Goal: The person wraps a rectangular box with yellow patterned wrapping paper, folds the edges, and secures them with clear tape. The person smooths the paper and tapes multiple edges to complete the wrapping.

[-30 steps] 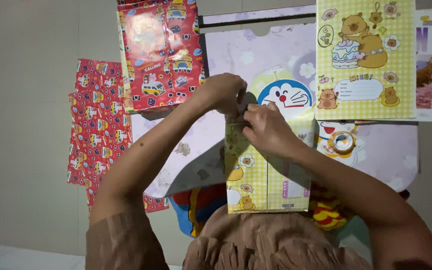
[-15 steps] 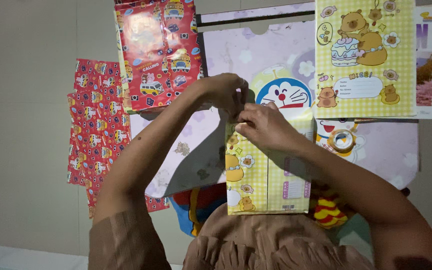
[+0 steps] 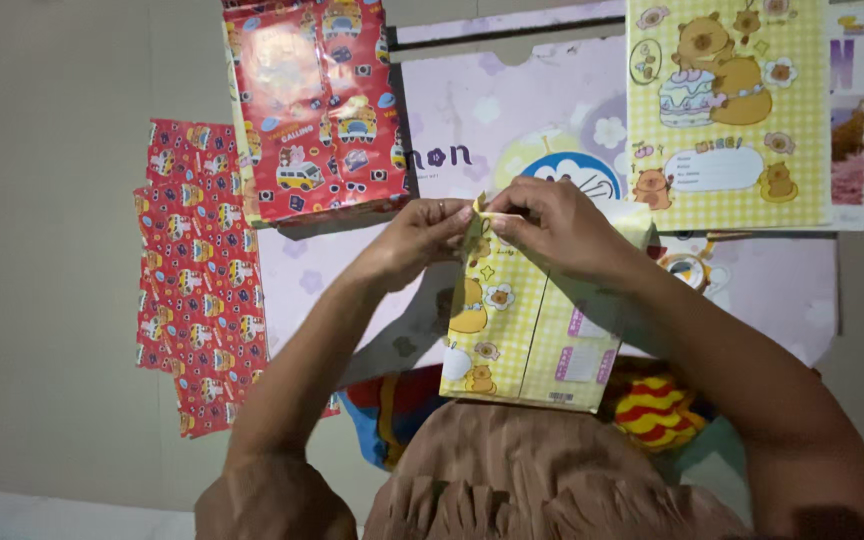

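A book wrapped in yellow checked paper with cartoon animals lies on a small purple cartoon table, its near end over my lap. My left hand pinches the paper's top left corner between thumb and fingers. My right hand presses down on the top edge right beside it, fingers curled over the fold. The fingertips of both hands almost meet at the corner.
A red-wrapped book lies at the table's back left, a yellow checked sheet at the back right over other books. A tape roll peeks out behind my right forearm. Red wrapping paper lies on the floor at left.
My left hand dropped from above the book to its top left corner and now pinches the paper. The book shifted and tilted slightly; my right hand moved up along the top edge.
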